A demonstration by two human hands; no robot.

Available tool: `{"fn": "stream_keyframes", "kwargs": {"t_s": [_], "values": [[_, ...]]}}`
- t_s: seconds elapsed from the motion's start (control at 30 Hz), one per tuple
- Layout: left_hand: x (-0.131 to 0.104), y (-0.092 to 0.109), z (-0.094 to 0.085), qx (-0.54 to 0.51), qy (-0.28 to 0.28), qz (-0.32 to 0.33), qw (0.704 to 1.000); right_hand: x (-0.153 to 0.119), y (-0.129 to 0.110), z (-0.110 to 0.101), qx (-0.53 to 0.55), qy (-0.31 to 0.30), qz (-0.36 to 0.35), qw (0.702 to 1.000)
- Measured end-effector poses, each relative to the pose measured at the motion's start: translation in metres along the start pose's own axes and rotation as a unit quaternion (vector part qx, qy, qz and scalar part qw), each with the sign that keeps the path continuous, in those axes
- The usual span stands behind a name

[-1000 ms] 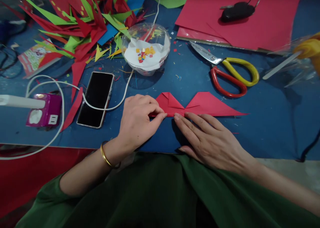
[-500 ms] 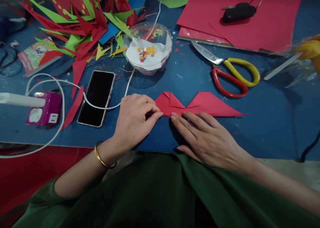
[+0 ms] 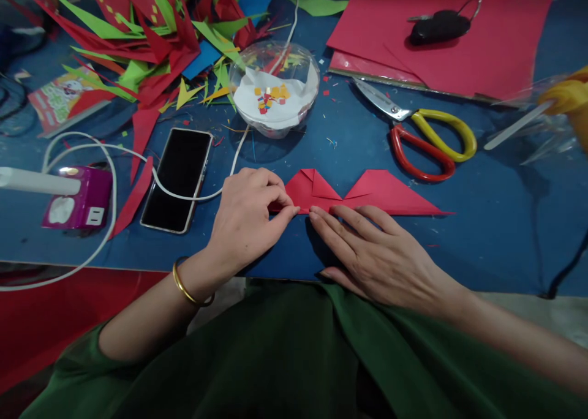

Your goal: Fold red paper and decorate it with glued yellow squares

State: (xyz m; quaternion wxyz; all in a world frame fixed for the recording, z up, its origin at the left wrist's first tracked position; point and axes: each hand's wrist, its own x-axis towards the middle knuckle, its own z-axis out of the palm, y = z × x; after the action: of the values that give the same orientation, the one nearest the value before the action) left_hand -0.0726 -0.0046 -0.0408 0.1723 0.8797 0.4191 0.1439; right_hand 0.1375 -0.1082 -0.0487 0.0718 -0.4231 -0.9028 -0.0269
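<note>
A folded red paper (image 3: 386,192) lies flat on the blue table, with two raised peaks, a V-shaped dip between them and a long point to the right. My left hand (image 3: 250,214) pinches its lower left edge between thumb and fingers and hides that end. On the paper's lower edge, near the middle, rest the fingertips of my right hand (image 3: 374,247), stretched out with the thumb apart. The fingertips of both hands are close together. Beyond the paper, to the right, lie scissors (image 3: 422,131) with one red and one yellow handle.
A clear bowl (image 3: 275,109) with paper bits stands behind my left hand. Left are a phone (image 3: 177,180), a white cable and a purple charger block (image 3: 80,198). Cut paper pieces (image 3: 151,45) heap at the back left; red sheets (image 3: 496,45) with a key lie back right.
My right fingers have slid slightly left along the paper's lower edge. My left hand keeps its pinch, and the paper has hardly moved.
</note>
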Motion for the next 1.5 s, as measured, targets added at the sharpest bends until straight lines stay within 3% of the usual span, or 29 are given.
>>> {"fn": "stream_keyframes", "kwargs": {"t_s": [0.17, 0.47, 0.83, 1.27, 1.33, 1.43, 1.5], "values": [[0.000, -0.001, 0.000, 0.004, 0.003, 0.003, 1.000, 0.008, -0.002, 0.004, -0.008, 0.008, -0.026, 1.000], [-0.009, -0.020, -0.008, 0.001, 0.018, 0.001, 1.000, 0.009, -0.004, 0.002, -0.016, 0.006, -0.025, 1.000], [-0.009, -0.021, -0.008, 0.008, 0.011, 0.004, 1.000, 0.026, -0.009, 0.002, -0.039, -0.011, -0.063, 0.997], [-0.026, -0.039, -0.022, 0.035, 0.025, -0.016, 0.999, 0.028, -0.011, 0.005, -0.028, -0.009, -0.052, 0.998], [-0.032, -0.036, -0.024, 0.053, 0.038, -0.033, 0.997, 0.029, -0.012, 0.005, -0.026, -0.010, -0.051, 0.998], [-0.044, -0.025, -0.022, 0.126, 0.107, -0.040, 0.986, 0.028, -0.012, 0.006, -0.023, -0.006, -0.050, 0.998], [-0.051, -0.015, -0.016, 0.159, 0.141, 0.030, 0.977, 0.028, -0.013, 0.007, -0.022, -0.001, -0.050, 0.999]]}}
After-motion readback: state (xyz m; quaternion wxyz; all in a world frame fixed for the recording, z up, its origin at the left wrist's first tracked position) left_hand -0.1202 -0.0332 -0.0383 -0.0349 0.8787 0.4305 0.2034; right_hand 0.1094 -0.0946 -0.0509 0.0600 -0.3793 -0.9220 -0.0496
